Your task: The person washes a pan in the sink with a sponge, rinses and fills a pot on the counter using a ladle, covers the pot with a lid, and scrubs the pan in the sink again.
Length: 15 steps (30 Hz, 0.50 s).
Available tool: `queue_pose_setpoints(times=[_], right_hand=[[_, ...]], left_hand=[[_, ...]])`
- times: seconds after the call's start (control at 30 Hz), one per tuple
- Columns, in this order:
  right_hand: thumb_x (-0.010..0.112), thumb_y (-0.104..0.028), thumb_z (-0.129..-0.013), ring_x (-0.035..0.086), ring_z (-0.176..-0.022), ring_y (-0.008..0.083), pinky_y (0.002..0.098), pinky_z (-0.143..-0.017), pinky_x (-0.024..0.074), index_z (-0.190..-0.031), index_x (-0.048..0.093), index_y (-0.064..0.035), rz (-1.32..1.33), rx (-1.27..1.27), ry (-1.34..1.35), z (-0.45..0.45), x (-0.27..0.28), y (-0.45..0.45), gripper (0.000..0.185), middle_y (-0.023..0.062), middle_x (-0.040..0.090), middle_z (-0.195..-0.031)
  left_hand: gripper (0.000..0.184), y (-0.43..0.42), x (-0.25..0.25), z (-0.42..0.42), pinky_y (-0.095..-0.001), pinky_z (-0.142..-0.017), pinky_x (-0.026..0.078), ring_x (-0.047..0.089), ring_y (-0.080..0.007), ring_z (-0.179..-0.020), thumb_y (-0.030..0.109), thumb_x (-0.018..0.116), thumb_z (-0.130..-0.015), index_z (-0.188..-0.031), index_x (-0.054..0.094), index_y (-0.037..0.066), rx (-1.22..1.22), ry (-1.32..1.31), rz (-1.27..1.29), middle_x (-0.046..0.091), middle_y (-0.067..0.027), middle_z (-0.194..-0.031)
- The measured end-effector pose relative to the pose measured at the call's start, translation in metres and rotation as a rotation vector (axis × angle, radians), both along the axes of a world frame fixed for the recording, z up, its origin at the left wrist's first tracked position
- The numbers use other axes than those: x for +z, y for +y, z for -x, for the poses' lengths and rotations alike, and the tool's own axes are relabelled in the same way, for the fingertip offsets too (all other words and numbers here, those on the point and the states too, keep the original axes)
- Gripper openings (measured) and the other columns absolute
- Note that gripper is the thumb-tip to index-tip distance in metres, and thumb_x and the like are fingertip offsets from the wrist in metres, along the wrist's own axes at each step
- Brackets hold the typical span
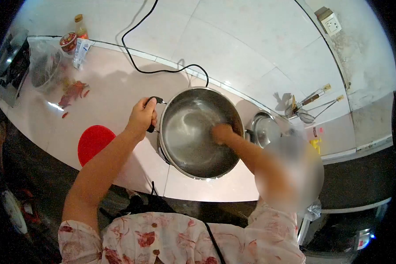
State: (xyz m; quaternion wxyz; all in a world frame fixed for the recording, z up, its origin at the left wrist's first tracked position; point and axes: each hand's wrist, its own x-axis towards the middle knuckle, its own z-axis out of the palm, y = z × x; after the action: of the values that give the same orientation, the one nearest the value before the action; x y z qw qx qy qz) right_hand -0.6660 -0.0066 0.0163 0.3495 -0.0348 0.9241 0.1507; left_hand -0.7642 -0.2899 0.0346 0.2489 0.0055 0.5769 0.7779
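A large stainless steel pot stands on the pale counter, its shiny inside facing up at me. My left hand is closed around the pot's black side handle. Down inside the pot, towards its right wall, is my right hand, with its fingers curled and slightly blurred. Whatever those fingers may hold is hidden. A second dark handle shows at the pot's right side.
Left of the pot lies a red round item. A smaller metal pan and strainers are on the right. A black cable runs behind. A jar, bottle and plastic bag stand back left.
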Motion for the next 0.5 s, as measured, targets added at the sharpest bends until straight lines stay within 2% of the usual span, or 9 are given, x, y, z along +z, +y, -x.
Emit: queue_pose_setpoints(times=[0.07, 0.13, 0.2, 0.23, 0.33, 0.37, 0.4, 0.47, 0.5], right_hand=[[0.053, -0.018, -0.075, 0.062, -0.076, 0.0279, 0.0418, -0.064, 0.0476, -0.089, 0.064, -0.0002, 0.270, 0.092, -0.279, -0.031, -0.019, -0.013, 0.025, 0.0177, 0.064, -0.087], [0.051, -0.018, -0.076, 0.056, -0.064, 0.0267, 0.0427, -0.060, 0.0449, -0.082, 0.063, 0.0018, 0.489, 0.153, -0.379, -0.036, -0.036, -0.049, 0.024, 0.0183, 0.063, -0.080], [0.058, -0.019, -0.072, 0.057, -0.063, 0.0269, 0.0418, -0.061, 0.0453, -0.079, 0.065, -0.0001, 0.562, -0.123, -0.510, -0.019, -0.071, -0.092, 0.021, 0.0178, 0.063, -0.077], [0.058, -0.019, -0.072, 0.057, -0.063, 0.0269, 0.0418, -0.061, 0.0453, -0.079, 0.065, -0.0001, 0.568, -0.117, -0.508, -0.004, -0.071, -0.107, 0.021, 0.0178, 0.063, -0.077], [0.069, -0.018, -0.058, 0.059, -0.065, 0.0287, 0.0392, -0.061, 0.0472, -0.077, 0.066, -0.0044, 0.670, -0.152, -0.024, 0.074, -0.030, -0.130, 0.023, 0.0158, 0.063, -0.073], [0.067, -0.016, -0.059, 0.060, -0.065, 0.0296, 0.0393, -0.060, 0.0481, -0.075, 0.065, -0.0042, 0.609, 0.129, 0.232, 0.100, -0.068, -0.098, 0.020, 0.0149, 0.063, -0.072], [0.067, -0.020, -0.061, 0.061, -0.070, 0.0299, 0.0403, -0.061, 0.0486, -0.073, 0.065, -0.0039, 0.556, -0.051, 0.298, 0.110, -0.057, -0.074, 0.021, 0.0155, 0.063, -0.074], [0.061, -0.026, -0.069, 0.062, -0.077, 0.0329, 0.0407, -0.064, 0.0495, -0.078, 0.066, -0.0055, 0.332, -0.113, 0.385, 0.092, -0.049, -0.029, 0.023, 0.0178, 0.063, -0.087], [0.061, -0.026, -0.069, 0.062, -0.077, 0.0329, 0.0407, -0.064, 0.0495, -0.078, 0.066, -0.0055, 0.323, -0.115, 0.379, 0.078, -0.041, -0.010, 0.023, 0.0178, 0.063, -0.087]], left_hand=[[0.023, 0.000, 0.001, -0.001, -0.0249, -0.041, 0.034, 0.039, -0.0093, -0.042, 0.026, 0.049, -0.089, -0.092, 0.048, 0.004, 0.006, -0.019, -0.012, 0.041, 0.0005, -0.054], [0.023, 0.002, 0.002, -0.001, -0.0247, -0.041, 0.034, 0.039, -0.0093, -0.042, 0.026, 0.049, -0.089, -0.092, 0.048, 0.003, 0.022, -0.029, -0.026, 0.041, 0.0005, -0.054], [0.023, 0.002, 0.003, -0.001, -0.0245, -0.041, 0.034, 0.039, -0.0094, -0.042, 0.026, 0.049, -0.089, -0.092, 0.048, 0.003, 0.028, -0.056, -0.010, 0.042, 0.0005, -0.054], [0.023, 0.001, 0.002, -0.001, -0.0245, -0.041, 0.034, 0.039, -0.0094, -0.042, 0.026, 0.049, -0.089, -0.092, 0.048, 0.003, 0.032, -0.052, -0.003, 0.042, 0.0005, -0.054], [0.023, 0.003, 0.000, 0.000, -0.0243, -0.041, 0.034, 0.039, -0.0093, -0.042, 0.026, 0.049, -0.089, -0.092, 0.049, 0.003, 0.034, -0.023, 0.010, 0.042, 0.0007, -0.054], [0.023, 0.003, -0.001, 0.000, -0.0242, -0.041, 0.034, 0.039, -0.0093, -0.043, 0.026, 0.049, -0.089, -0.091, 0.049, 0.003, 0.033, -0.014, 0.018, 0.041, 0.0007, -0.055], [0.023, 0.002, -0.001, -0.001, -0.0242, -0.042, 0.034, 0.039, -0.0093, -0.043, 0.026, 0.049, -0.089, -0.091, 0.049, 0.003, 0.027, -0.005, 0.027, 0.041, 0.0008, -0.055], [0.024, 0.000, 0.000, -0.001, -0.0241, -0.042, 0.034, 0.039, -0.0092, -0.043, 0.027, 0.049, -0.089, -0.091, 0.049, 0.003, 0.012, -0.002, 0.017, 0.041, 0.0008, -0.055], [0.024, 0.000, 0.001, -0.001, -0.0240, -0.042, 0.034, 0.039, -0.0092, -0.043, 0.027, 0.049, -0.089, -0.091, 0.049, 0.003, 0.003, 0.003, -0.002, 0.041, 0.0008, -0.055]])
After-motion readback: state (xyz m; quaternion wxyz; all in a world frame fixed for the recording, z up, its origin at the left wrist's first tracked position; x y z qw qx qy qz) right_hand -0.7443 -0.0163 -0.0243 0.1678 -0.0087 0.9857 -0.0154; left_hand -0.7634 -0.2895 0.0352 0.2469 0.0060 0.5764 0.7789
